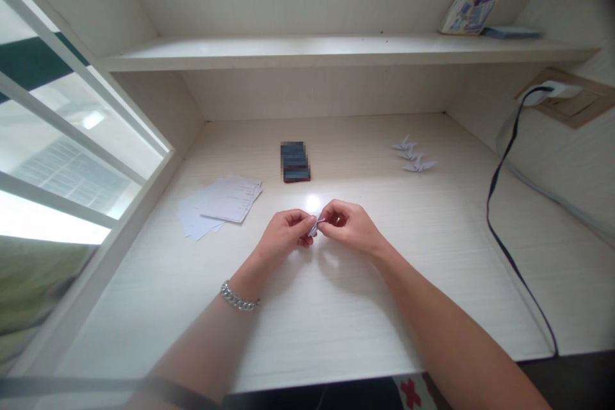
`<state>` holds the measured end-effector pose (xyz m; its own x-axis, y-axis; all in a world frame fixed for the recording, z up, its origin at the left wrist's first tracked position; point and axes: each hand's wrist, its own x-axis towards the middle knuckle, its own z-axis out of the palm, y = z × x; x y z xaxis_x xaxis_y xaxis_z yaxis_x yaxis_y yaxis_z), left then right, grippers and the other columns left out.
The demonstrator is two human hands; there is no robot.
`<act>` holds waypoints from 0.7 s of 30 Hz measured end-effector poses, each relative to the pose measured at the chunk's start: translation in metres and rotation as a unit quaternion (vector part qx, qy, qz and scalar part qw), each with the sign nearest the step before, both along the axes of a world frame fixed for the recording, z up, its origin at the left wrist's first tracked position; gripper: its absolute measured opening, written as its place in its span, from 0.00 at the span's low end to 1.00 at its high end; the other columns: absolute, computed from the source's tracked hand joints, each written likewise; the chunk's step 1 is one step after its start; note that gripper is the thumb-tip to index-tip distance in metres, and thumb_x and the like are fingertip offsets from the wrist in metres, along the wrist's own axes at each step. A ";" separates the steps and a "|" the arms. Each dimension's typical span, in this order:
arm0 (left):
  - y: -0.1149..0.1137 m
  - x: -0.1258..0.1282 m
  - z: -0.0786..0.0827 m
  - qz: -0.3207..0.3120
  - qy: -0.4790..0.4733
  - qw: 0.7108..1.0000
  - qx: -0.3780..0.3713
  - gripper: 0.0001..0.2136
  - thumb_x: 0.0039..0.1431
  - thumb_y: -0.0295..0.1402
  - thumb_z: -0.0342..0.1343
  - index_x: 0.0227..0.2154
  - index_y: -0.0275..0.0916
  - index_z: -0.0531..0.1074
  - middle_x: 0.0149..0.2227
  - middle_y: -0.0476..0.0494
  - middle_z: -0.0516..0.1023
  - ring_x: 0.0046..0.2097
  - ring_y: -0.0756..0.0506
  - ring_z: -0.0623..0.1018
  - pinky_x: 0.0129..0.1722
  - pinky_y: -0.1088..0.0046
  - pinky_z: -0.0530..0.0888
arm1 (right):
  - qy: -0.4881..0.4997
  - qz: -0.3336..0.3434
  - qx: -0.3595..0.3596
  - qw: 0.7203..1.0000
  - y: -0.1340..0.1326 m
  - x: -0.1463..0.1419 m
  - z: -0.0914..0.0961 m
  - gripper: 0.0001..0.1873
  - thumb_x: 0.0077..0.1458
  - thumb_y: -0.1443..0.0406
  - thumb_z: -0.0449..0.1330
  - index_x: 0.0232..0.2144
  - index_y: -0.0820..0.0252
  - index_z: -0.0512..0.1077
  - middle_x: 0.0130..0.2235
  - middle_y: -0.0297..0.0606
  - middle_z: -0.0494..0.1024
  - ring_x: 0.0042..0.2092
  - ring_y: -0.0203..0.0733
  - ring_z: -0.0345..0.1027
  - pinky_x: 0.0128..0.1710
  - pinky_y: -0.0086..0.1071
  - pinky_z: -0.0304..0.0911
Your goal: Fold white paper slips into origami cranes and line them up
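Observation:
Between my hands is a small folded piece of white paper (314, 227), partly hidden by the fingers. My left hand (289, 229) pinches it from the left, thumb on top. From the right, the fingertips of my right hand (350, 224) pinch a thin point of the same paper. Both hands are close together just above the desk (307, 320). Several sheets of white paper (230, 200) lie overlapping to the left. At the back right, three folded paper cranes (419, 165) sit in a short row.
A dark phone-like object (295, 161), blurred out, lies behind my hands. On the right, a black cable (490, 205) runs from the wall socket (571, 99) down over the desk edge. The shelf (307, 45) above carries a small colourful box (469, 13). A barred window (72, 128) is at left.

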<state>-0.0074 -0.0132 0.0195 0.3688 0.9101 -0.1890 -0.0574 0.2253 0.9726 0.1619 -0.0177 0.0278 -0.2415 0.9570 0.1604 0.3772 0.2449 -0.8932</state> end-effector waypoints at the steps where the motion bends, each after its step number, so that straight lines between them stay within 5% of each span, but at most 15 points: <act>1: 0.000 0.000 0.000 0.000 0.003 1.000 0.003 0.13 0.49 0.40 0.58 0.24 0.34 0.72 0.23 0.45 0.71 0.24 0.52 0.69 0.24 0.75 0.66 | -0.006 -0.003 0.011 1.000 -0.001 0.000 0.001 0.01 0.45 0.68 0.58 0.25 0.59 0.70 0.26 0.32 0.73 0.27 0.34 0.63 0.26 0.27 0.59; 21: 0.001 -0.001 -0.001 0.001 0.008 1.000 -0.002 0.13 0.49 0.41 0.58 0.25 0.34 0.72 0.25 0.45 0.72 0.25 0.51 0.71 0.24 0.76 0.66 | -0.148 0.003 0.128 0.981 -0.006 0.002 0.005 0.06 0.51 0.67 0.55 0.29 0.57 0.72 0.31 0.35 0.75 0.30 0.37 0.66 0.31 0.30 0.59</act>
